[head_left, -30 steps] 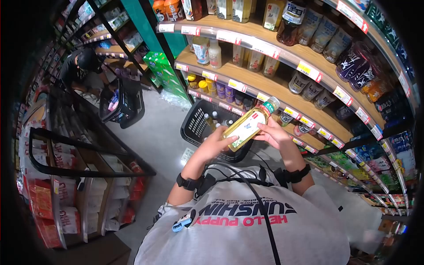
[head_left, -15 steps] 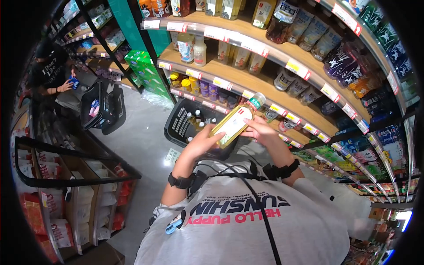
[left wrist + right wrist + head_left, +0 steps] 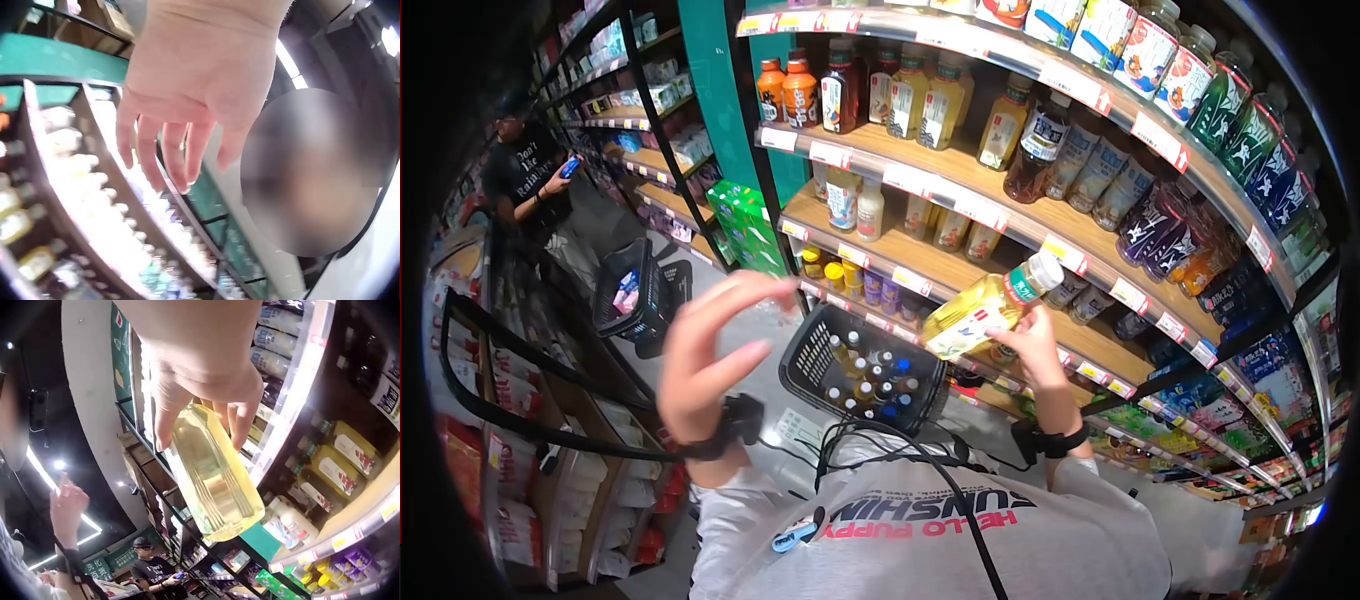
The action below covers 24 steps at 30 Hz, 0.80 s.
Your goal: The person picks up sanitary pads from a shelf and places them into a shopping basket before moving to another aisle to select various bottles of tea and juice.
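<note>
My right hand (image 3: 1036,347) grips a clear bottle of pale yellow drink (image 3: 970,318) with a green neck label and a white cap. It is tilted in front of the shelves, cap toward the upper right. In the right wrist view, thumb and fingers hold the bottle (image 3: 215,481) from both sides, its ribbed base pointing down. My left hand (image 3: 712,365) is raised apart from the bottle, holding nothing. Its fingers hang loosely bent in the left wrist view. Below and between the hands stands a black shopping basket (image 3: 798,368) with several capped bottles inside.
Curved shelves (image 3: 960,160) of bottled drinks with price tags rise ahead and to the right. At the left, a person (image 3: 530,165) holds a blue item near another black basket (image 3: 610,318). A black rail (image 3: 510,425) and packaged goods stand at the near left.
My left hand has let go of the yellow drink bottle and moved left and up. The right hand alone now holds it, tilted further over. The view has shifted, showing more upper shelf.
</note>
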Tool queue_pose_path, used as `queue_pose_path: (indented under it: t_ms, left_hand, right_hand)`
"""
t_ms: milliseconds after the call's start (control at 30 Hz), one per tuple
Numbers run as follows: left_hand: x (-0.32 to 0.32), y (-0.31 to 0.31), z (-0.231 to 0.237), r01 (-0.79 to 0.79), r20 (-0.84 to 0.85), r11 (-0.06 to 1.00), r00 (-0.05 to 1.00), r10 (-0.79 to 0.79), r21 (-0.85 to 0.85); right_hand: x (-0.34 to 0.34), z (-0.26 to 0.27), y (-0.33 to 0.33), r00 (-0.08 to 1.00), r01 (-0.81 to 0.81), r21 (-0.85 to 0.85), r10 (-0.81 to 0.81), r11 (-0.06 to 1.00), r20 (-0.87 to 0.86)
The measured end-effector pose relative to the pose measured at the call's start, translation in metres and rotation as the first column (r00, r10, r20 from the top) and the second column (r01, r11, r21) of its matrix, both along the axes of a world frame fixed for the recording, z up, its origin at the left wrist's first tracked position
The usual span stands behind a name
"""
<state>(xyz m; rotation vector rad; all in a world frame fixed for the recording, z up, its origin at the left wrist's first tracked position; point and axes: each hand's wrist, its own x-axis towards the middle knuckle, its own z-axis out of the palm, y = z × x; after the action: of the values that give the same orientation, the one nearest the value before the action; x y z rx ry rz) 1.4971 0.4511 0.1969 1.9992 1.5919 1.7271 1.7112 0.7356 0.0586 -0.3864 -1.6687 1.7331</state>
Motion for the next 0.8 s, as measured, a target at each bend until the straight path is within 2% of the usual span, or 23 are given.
queue_pose_path:
  t_ms: [33,67,100,133,200,233,267,300,367,433,467,567,633,667,700,767,800]
  left_hand:
    - [-0.002,-0.014,0.021,0.134,-0.073,0.978,0.99,-0.123,0.163]
    - [-0.006,-0.025,0.041,0.348,-0.273,0.905,0.92,-0.281,0.243]
    - [-0.009,-0.033,0.059,0.558,-0.471,0.785,0.787,-0.398,0.269]
    - [-0.008,-0.036,0.074,0.744,-0.594,0.639,0.608,-0.526,0.195]
    - [0.007,-0.042,0.112,0.876,-0.738,0.467,0.236,-0.633,-0.12]
    - [0.017,-0.045,0.129,0.822,-0.753,0.466,0.072,-0.654,-0.327]
    - [0.024,-0.043,0.132,0.837,-0.731,0.366,-0.058,-0.68,-0.407]
    - [0.028,-0.039,0.134,0.826,-0.724,0.34,-0.114,-0.68,-0.449]
    - [0.028,-0.033,0.127,0.823,-0.729,0.331,-0.138,-0.671,-0.461]
    - [0.024,-0.028,0.119,0.828,-0.734,0.324,-0.145,-0.664,-0.457]
    - [0.021,-0.026,0.116,0.827,-0.736,0.324,-0.152,-0.66,-0.461]
    - [0.013,-0.022,0.108,0.822,-0.752,0.334,-0.162,-0.639,-0.461]
    - [0.009,-0.02,0.105,0.813,-0.763,0.348,-0.17,-0.624,-0.466]
    - [0.006,-0.019,0.103,0.811,-0.765,0.35,-0.175,-0.619,-0.469]
    - [0.003,-0.017,0.101,0.807,-0.77,0.357,-0.178,-0.613,-0.47]
    - [-0.001,-0.014,0.099,0.8,-0.784,0.368,-0.192,-0.591,-0.474]
    - [-0.004,-0.013,0.096,0.798,-0.79,0.371,-0.202,-0.579,-0.475]
  right_hand:
    - [0.002,0.008,0.007,0.989,0.059,0.083,-0.07,0.995,0.13]
    - [0.0,0.013,0.015,0.992,0.069,0.105,-0.079,0.992,0.096]
    - [-0.006,0.02,0.021,0.994,0.081,0.125,-0.09,0.989,0.061]
    - [-0.015,0.031,0.023,0.991,0.133,0.159,-0.131,0.978,-0.021]
    - [-0.028,0.061,0.029,0.962,0.231,0.333,-0.266,0.914,0.066]
    - [-0.038,0.072,0.034,0.971,0.226,0.343,-0.237,0.912,-0.009]
    - [-0.048,0.079,0.047,0.964,0.25,0.462,-0.263,0.851,-0.038]
    - [-0.059,0.089,0.058,0.956,0.273,0.57,-0.286,0.775,-0.068]
    - [-0.081,0.115,0.063,0.952,0.285,0.52,-0.299,0.805,-0.06]
    - [-0.107,0.108,0.107,0.939,0.304,0.582,-0.34,0.754,-0.049]
    - [-0.117,0.115,0.107,0.941,0.311,0.553,-0.331,0.773,-0.067]
    - [-0.142,0.116,0.138,0.84,0.394,0.8,-0.531,0.453,-0.114]
    - [-0.15,0.12,0.144,0.817,0.365,0.858,-0.567,0.362,-0.108]
    - [-0.152,0.12,0.147,0.838,0.358,0.854,-0.533,0.377,-0.116]
    - [-0.155,0.117,0.155,0.81,0.352,0.871,-0.578,0.342,-0.101]
    - [-0.155,0.108,0.159,0.739,0.338,0.924,-0.658,0.178,-0.143]
    - [-0.157,0.104,0.162,0.761,0.353,0.907,-0.634,0.23,-0.136]
